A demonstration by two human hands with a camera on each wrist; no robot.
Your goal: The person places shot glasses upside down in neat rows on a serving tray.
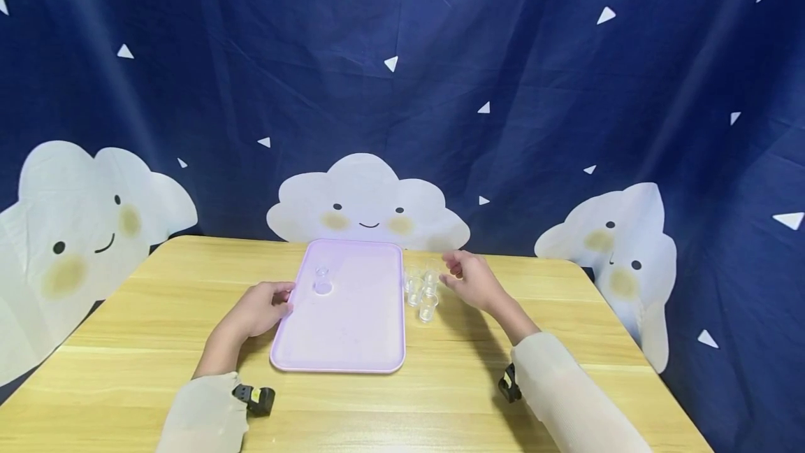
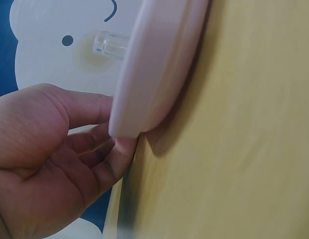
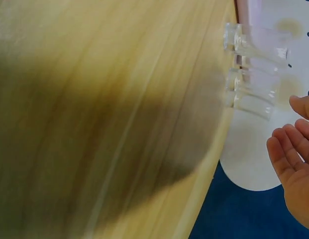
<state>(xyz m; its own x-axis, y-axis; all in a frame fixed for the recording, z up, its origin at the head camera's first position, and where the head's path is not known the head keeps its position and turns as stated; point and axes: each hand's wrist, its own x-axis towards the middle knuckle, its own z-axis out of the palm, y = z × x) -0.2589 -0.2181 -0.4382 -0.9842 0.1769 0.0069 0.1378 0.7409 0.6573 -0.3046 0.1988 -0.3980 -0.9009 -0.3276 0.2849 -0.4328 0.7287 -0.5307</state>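
Note:
A small clear glass [image 1: 323, 281] stands on the lilac tray [image 1: 349, 334], its narrower end seemingly up. My left hand [image 1: 259, 307] grips the tray's left edge; in the left wrist view the thumb lies against the rim and fingers reach underneath. Several more small clear glasses [image 1: 428, 307] stand upright on the table close to the tray's right side. Just right of them, my right hand [image 1: 473, 278] hovers with fingers loosely bent and nothing in it. The right wrist view shows a gap between these glasses [image 3: 251, 99] and my fingertips [image 3: 278, 137].
The light wooden table [image 1: 478, 397] ends at a back edge just behind the tray and glasses. Behind it hangs a dark blue curtain [image 1: 327, 89] printed with white clouds and triangles. A black wrist camera [image 1: 259, 400] sits on the left sleeve, another [image 1: 509, 383] on the right.

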